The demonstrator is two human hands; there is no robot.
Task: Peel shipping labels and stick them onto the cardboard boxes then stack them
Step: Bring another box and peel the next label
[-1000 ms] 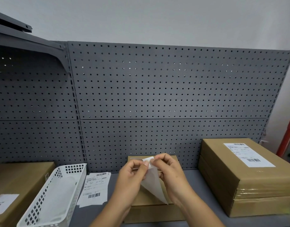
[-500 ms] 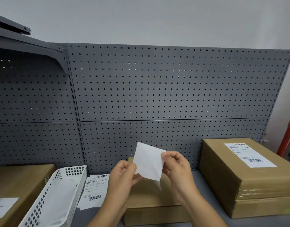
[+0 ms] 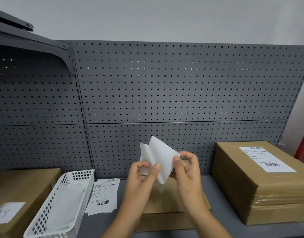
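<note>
1. Hands. Both hands are raised above the box (image 3: pixel 165 213), in front of the pegboard (image 3: pixel 182 91). The left hand (image 3: pixel 141 179) and the right hand (image 3: pixel 188 176) hold one white label (image 3: pixel 162 155) between them, clear of the box top.

2. Fingers. The left fingers (image 3: pixel 155 167) are curled, with thumb and forefinger pinching the lower left part of the label. The right fingers (image 3: pixel 176 160) are curled, with thumb and forefinger pinching its right corner. Neither hand holds anything else.

3. Label. The label is split into two white layers. A narrow layer (image 3: pixel 144 155) stands up on the left, and the wider layer fans to the right. The layers meet at a point that hangs just above the box. No print shows on the visible faces. Which layer is the sticker and which the backing cannot be told.

4. Box. The box lies flat on the grey counter (image 3: pixel 223 219), partly hidden by the wrists. Its visible top is plain brown cardboard.

5. Surroundings, referenced to the box.
- Right of the box: a stack (image 3: pixel 268 194) of two boxes, apart from it, with a printed sticker (image 3: pixel 266 158) on top.
- Left of the box: loose printed sheets (image 3: pixel 105 194) lying on the counter.
- Further left: a white basket (image 3: pixel 46 210), tilted.
- Far left: a carton (image 3: pixel 27 186) with a handwritten white paper (image 3: pixel 7 213) on it.
</note>
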